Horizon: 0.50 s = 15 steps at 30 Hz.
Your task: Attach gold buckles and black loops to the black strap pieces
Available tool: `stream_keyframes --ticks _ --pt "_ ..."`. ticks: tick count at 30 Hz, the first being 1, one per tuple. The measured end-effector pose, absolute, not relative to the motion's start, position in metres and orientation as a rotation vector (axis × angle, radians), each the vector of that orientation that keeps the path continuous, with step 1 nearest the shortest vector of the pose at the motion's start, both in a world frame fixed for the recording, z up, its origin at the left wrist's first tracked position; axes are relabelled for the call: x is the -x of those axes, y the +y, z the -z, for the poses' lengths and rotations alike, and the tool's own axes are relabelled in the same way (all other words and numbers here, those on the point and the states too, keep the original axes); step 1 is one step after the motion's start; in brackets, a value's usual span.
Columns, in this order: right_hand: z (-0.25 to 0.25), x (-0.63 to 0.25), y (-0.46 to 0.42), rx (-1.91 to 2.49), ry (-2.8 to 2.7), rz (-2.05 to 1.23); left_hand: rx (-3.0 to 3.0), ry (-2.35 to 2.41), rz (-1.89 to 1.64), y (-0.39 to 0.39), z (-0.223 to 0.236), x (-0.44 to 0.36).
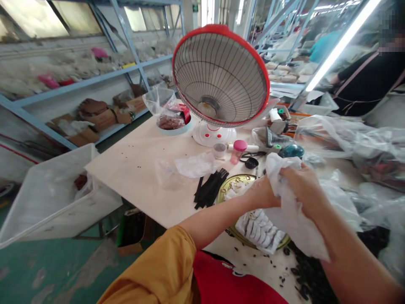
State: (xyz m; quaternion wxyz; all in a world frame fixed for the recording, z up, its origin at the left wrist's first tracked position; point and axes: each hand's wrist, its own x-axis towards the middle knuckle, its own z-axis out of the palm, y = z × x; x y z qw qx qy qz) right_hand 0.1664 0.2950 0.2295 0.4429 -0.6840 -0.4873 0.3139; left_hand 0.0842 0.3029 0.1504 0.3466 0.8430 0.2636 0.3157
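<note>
My right hand [302, 185] is closed round a crumpled white plastic bag [292, 211], which hangs down over a gold round tray [226, 190]. My left hand [261, 194] reaches into the same bag from the left; its fingers are hidden by the plastic. Below the hands a packet of small striped pieces [259, 230] lies on the tray. A bundle of black strips [210, 188] lies just left of the tray on the pale table [142, 169].
A red-rimmed round heater [221, 76] stands at the table's back, with a small cup [220, 150], a pink-capped bottle [238, 150] and scissors [251, 158] before it. A bagged bowl [171, 118] sits back left. Clear plastic bags [354, 139] pile on the right. A white bin [53, 190] stands left. Another person [370, 80] works far right.
</note>
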Motion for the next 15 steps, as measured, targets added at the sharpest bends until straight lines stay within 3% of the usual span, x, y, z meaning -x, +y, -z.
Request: stream_keyframes --ticks 3,7,9,15 --pt "-0.220 -0.160 0.299 1.643 -1.171 -0.762 -2.056 0.745 -0.820 0.312 -0.145 -0.079" --pt "-0.212 -0.174 0.288 1.642 -1.696 -0.290 -1.796 0.910 -0.917 0.326 -0.153 -0.055" --pt "-0.203 -0.183 0.281 1.661 -1.846 -0.212 -1.607 0.943 -0.974 0.332 -0.160 -0.050" --pt "-0.158 -0.166 0.287 1.413 -1.493 -0.878 -1.357 0.960 -0.986 0.325 -0.168 -0.049"
